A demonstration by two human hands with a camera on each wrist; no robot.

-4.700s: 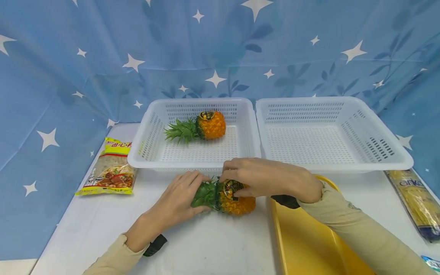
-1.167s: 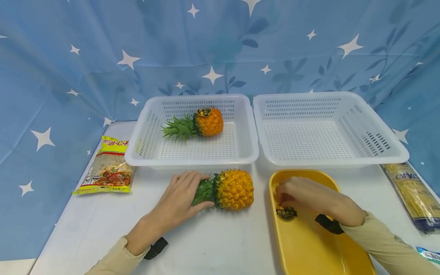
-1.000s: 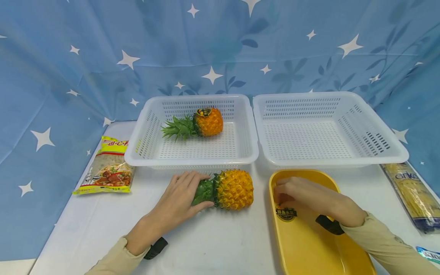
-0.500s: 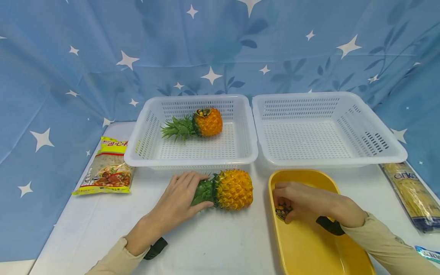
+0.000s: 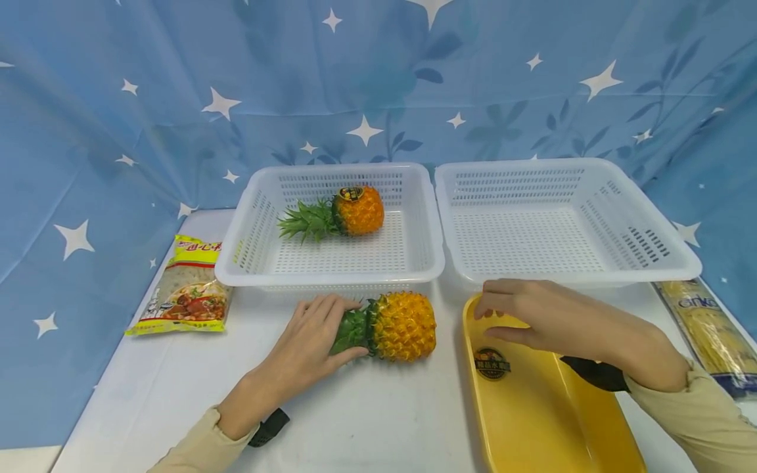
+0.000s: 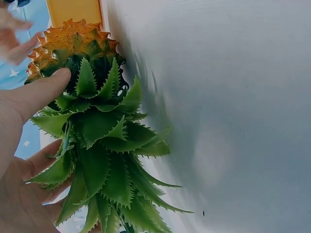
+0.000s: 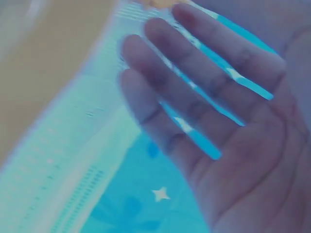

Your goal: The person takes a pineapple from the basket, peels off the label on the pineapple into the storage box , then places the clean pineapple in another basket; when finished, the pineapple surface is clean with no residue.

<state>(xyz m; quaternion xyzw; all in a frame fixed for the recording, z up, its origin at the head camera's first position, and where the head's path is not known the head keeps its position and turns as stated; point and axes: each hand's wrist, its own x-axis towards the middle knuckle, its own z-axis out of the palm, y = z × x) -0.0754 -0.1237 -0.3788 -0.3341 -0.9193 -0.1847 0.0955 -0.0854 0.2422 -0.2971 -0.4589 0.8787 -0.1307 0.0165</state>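
The left hand [image 5: 313, 336] grips a pineapple [image 5: 405, 326] by its leaves [image 5: 353, 330] on the table [image 5: 378, 420], in front of the left basket [image 5: 331, 280] at the far edge. The right hand [image 5: 544, 315], empty with fingers apart, is above a yellow tray [image 5: 532, 420]; a black label [image 5: 491, 364] lies inside it, at the left.

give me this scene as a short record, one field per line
left grip: holds front pineapple by its leaves
right grip: holds nothing, over far end of yellow tray
inside tray: dark label, near left side
left basket: back pineapple, lying with leaves leftward
right basket: beside left basket, beyond tray
far left: food bag
far right: long packet, partly hidden
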